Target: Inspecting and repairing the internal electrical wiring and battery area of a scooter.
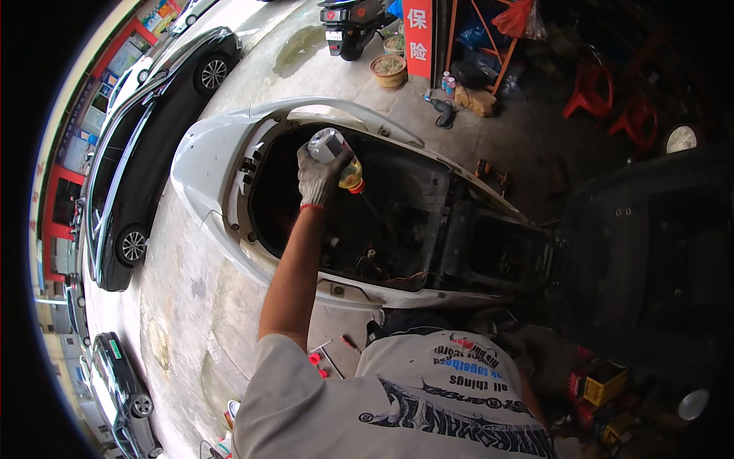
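Note:
My left hand, in a pale work glove with a red cuff, is closed round a clear plastic bottle. The bottle is tipped with its red cap pointing down and to the right, and yellowish liquid shows near the cap. A thin dark spout seems to run from the cap into the shadow. Below it lies the dark open body cavity of a white scooter, with wires and small parts deep inside. Of my right arm only a sliver shows beside my shirt; the hand is out of sight.
The raised dark seat stands at the right. A cordless drill lies beyond the scooter, and a T-handle tool lies on the near floor. Red chairs, a flowerpot and a parked black car stand around.

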Tool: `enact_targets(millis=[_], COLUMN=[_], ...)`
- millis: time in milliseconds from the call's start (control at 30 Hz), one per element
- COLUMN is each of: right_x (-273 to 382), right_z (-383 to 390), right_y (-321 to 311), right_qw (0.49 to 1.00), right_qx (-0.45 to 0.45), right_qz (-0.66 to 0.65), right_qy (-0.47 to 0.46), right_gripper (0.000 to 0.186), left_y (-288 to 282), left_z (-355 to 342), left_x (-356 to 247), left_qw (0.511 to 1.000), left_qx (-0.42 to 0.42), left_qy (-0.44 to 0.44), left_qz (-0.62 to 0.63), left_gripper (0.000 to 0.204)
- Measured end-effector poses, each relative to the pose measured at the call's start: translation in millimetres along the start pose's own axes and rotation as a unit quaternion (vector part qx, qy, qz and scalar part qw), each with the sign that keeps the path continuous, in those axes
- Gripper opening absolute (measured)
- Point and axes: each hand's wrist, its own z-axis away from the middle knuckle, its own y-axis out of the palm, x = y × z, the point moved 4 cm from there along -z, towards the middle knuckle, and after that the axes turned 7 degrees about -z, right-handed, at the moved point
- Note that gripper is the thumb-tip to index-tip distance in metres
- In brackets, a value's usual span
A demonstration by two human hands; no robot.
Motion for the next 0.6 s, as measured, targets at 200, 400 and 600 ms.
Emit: enact_targets(millis=[200, 400, 600], right_x=[9, 25, 44], right_z=[-6, -11, -13], right_y=[5, 6, 11], right_qw=[1.000, 1.000, 1.000], right_qx=[0.004, 0.012, 0.017], right_qz=[-0.003, 0.006, 0.015], right_qy=[-0.003, -0.004, 0.003], right_gripper=[0.029, 0.029, 0.029], left_y=[-1, 15, 43], left_z=[3, -30, -80], left_x=[-6, 34, 122], left_qw=[1.000, 0.999, 0.951], left_qx=[0.008, -0.024, -0.014], left_qy=[-0.010, -0.029, -0.182], left_qz=[0.007, 0.004, 0.251], left_gripper=[0.088, 0.095, 0.061])
